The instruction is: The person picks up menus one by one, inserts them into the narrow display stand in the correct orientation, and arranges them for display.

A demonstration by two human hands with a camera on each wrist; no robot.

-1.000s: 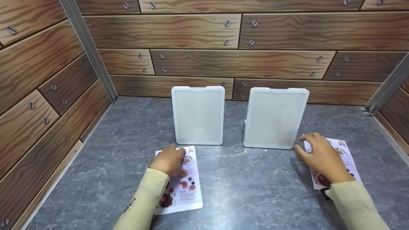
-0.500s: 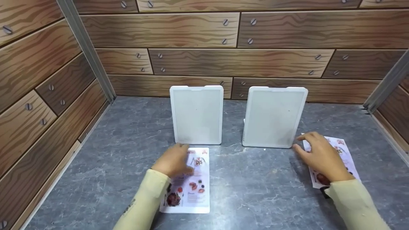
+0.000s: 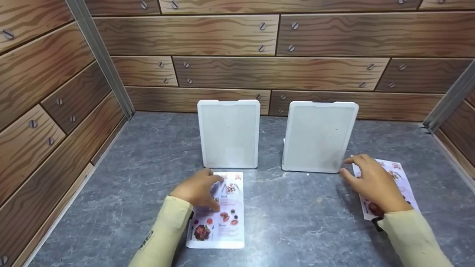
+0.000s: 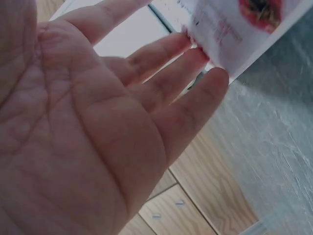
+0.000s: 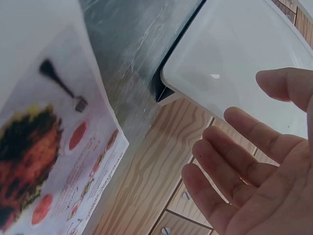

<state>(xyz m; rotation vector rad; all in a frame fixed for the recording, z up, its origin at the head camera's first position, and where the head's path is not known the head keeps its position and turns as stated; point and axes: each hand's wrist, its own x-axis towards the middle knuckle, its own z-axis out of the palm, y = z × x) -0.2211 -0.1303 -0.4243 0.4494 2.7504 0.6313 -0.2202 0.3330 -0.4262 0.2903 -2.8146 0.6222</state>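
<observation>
Face up on the grey tabletop lies a printed food menu [image 3: 227, 230], with pictures of dishes, in front of the left white stand. My left hand [image 3: 196, 189] is over its left part, fingers spread and slightly bent. The left wrist view has these fingertips right at the menu's edge [image 4: 230, 34]. At the right, a second menu [image 3: 404, 181] lies at a slant, partly hidden by my right hand [image 3: 374, 181]. That hand's fingers are apart and hold nothing; in the right wrist view they point toward a white stand [image 5: 230, 49], beside the menu [image 5: 54, 166].
Two upright white framed stands, the left one [image 3: 230, 137] and the right one [image 3: 319, 141], are side by side at the back. Wood-print walls [image 3: 222, 72] enclose the grey tabletop [image 3: 293, 222] behind and at both sides.
The left menu has shifted right and turned straight under my left hand, whose fingers have then moved back left a little. My right hand and its menu have stayed in place.
</observation>
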